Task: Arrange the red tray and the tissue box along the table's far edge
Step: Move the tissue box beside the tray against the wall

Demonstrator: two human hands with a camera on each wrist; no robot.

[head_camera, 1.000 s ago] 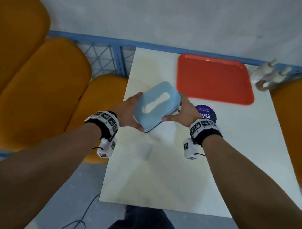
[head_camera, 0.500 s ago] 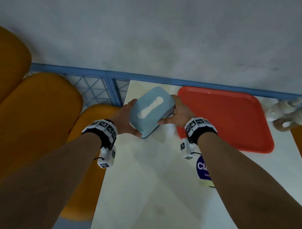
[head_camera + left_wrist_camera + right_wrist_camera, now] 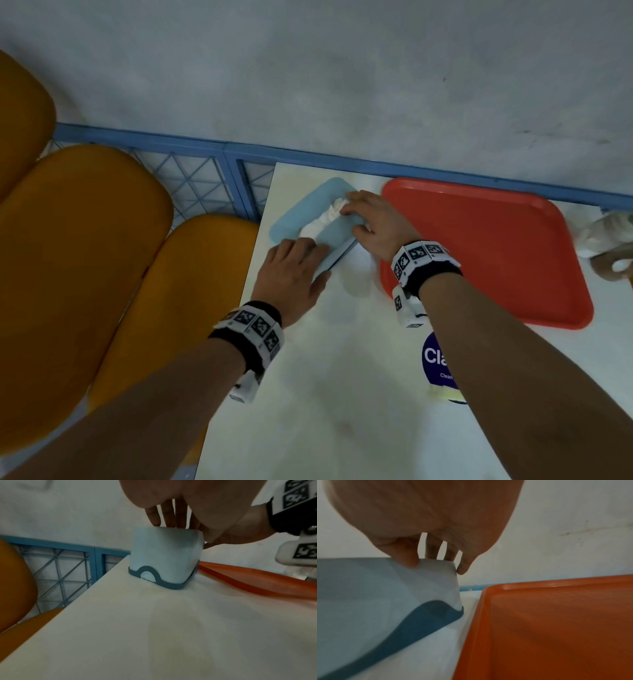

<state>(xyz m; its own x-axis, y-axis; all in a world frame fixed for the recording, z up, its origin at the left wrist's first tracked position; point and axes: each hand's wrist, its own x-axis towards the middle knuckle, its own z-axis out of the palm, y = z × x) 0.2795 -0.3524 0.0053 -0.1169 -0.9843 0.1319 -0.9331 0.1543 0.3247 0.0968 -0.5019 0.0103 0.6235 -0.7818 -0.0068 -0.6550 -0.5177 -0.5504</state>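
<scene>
Since half a second before, the pale-blue plastic tissue box had come down from the air onto the white table, near its far left corner, just beside the flat red plastic tray. The left hand and right hand lay flat-fingered on the box's top, gripping nothing.

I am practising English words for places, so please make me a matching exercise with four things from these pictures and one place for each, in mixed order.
Things:
1. tissue box
2. red tray
3. right hand
4. round purple sticker

Places:
a. far right part of the table
b. on the box top
c. near, partly under the right forearm
d. far left corner of the table

Pairs: 1-d, 2-a, 3-b, 4-c
</scene>
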